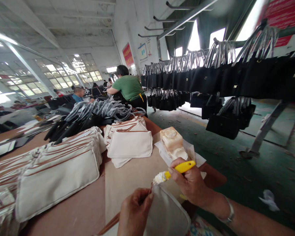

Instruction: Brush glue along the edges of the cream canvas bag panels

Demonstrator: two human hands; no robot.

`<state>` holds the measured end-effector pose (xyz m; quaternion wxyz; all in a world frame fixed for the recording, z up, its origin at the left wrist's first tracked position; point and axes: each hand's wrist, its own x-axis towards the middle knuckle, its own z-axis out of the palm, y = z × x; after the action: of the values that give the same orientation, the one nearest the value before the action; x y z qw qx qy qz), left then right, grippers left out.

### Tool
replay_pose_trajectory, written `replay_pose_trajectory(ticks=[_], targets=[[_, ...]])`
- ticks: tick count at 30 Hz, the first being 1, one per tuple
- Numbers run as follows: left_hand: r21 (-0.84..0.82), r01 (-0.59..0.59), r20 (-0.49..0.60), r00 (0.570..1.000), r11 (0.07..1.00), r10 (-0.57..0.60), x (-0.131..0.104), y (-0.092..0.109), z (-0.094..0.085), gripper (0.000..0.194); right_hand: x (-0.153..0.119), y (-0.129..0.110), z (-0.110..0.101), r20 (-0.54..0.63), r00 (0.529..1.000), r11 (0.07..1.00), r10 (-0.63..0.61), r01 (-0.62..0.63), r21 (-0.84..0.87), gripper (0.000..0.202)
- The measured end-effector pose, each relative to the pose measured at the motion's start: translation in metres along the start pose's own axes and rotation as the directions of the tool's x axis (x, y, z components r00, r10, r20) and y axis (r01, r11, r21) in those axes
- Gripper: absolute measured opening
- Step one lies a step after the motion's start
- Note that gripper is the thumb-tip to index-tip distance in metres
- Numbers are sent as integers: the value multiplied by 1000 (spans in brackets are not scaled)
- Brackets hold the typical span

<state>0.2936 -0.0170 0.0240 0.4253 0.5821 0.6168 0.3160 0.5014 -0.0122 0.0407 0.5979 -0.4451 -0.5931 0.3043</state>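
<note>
My right hand [186,180] is closed around the yellow handle of a brush [184,167], whose bristles are coated in white paste. The bristle end touches the upper corner of a cream pouch [166,211] low in the view. At that same corner my left hand [136,209] pinches the pouch, close to its brown strip. Just beyond the brush stands a glue-smeared container [171,139] on a white sheet [199,160]. Part of the pouch is hidden behind my left hand.
Cream pouches with brown trim lie in a near stack [130,144] and a long row [59,177] on the brown table [83,209]. Black bags [81,126] lie behind. Racks of black bags [218,78] stand right. A person in green [130,87] is beyond the table.
</note>
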Motion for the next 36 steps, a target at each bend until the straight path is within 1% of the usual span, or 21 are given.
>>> replay_pose_trajectory(ticks=[3,6,8,11,12,14,17,20,21,24,25,26,27,29,31,32,34,35,36], targets=[[-9,25,21,999,1000,-25,1,-3,0,29,0,-3,-8,-49,999,1000,1,-2,-16,16],[-5,4,37,999,1000,-3,1,-5,2,28,-2,-7,-11,-1,1000,1000,11,-11,-7,15],[26,-51,38,998,998,50,-1,-5,3,25,-2,-8,-11,33,999,1000,1,-1,16,15],[146,-175,17,985,974,174,-11,-7,3,20,2,-7,-15,-15,1000,1000,-12,12,12,17],[196,-222,16,975,955,223,-14,-7,3,18,5,-6,-19,-39,999,1000,-1,1,12,17],[282,-315,39,948,906,317,-22,-8,2,18,9,-7,-25,-42,997,997,64,-62,46,19],[348,-431,113,901,833,419,-30,-8,1,24,13,-13,-32,45,987,975,156,-161,155,20],[401,-525,193,850,751,491,-31,-9,0,22,15,-25,-32,186,966,958,177,-212,192,20],[415,-556,218,829,720,515,-31,-10,-1,19,17,-30,-32,252,951,953,180,-232,194,20],[417,-648,267,758,637,596,-29,-10,-2,15,22,-41,-35,440,880,943,177,-280,180,18],[413,-669,273,739,618,616,-29,-10,-2,15,24,-44,-37,472,866,942,167,-281,181,16],[411,-683,273,724,604,634,-29,-10,-2,15,27,-46,-39,482,862,943,154,-275,190,14],[411,-691,274,716,594,642,-29,-9,-2,14,29,-47,-41,465,874,943,143,-263,204,12],[420,-690,272,715,589,644,-30,-8,-2,11,33,-49,-41,391,913,952,116,-214,217,11],[425,-682,267,722,595,638,-30,-8,-1,9,35,-50,-38,357,930,970,92,-164,178,13],[424,-677,265,728,602,632,-31,-8,-1,9,35,-51,-36,376,923,979,82,-146,145,13],[404,-662,249,744,631,621,-31,-10,1,11,34,-54,-34,477,876,986,77,-138,93,13],[386,-645,232,760,659,607,-32,-10,1,12,32,-56,-33,526,847,986,79,-144,84,13],[367,-616,211,785,697,583,-31,-9,1,13,31,-58,-34,557,827,985,74,-147,88,13]])
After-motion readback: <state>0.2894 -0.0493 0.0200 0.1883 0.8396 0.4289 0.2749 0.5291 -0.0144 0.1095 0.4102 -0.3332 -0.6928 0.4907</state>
